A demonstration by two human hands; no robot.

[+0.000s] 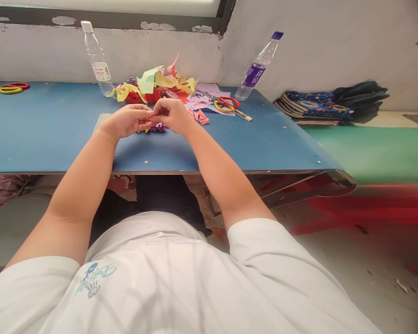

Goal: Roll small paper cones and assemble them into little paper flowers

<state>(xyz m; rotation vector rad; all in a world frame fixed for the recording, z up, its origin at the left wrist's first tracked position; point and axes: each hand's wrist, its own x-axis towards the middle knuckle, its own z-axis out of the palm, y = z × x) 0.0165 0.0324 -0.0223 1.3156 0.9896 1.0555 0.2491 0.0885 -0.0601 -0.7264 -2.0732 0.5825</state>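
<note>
My left hand [129, 121] and my right hand [172, 113] meet above the blue table, fingertips pinched together. Between them shows a sliver of a small pink piece of paper [152, 119], mostly hidden by the fingers. Below the hands lies a cluster of purple curled paper [159, 127], with a bit of yellow beside it. Folded pink paper pieces [199, 117] rest just right of my right hand. Behind both hands is a heap of crumpled paper [148, 81] in green, yellow, red and pink.
On the blue table [230, 148], scissors with red and yellow handles [226, 105] lie on purple paper sheets [209, 88]. Another pair of scissors [12, 88] is far left. Two plastic bottles stand at the back, one white-capped [99, 67], one purple-capped [257, 69]. A pencil-like stick [244, 115] lies right.
</note>
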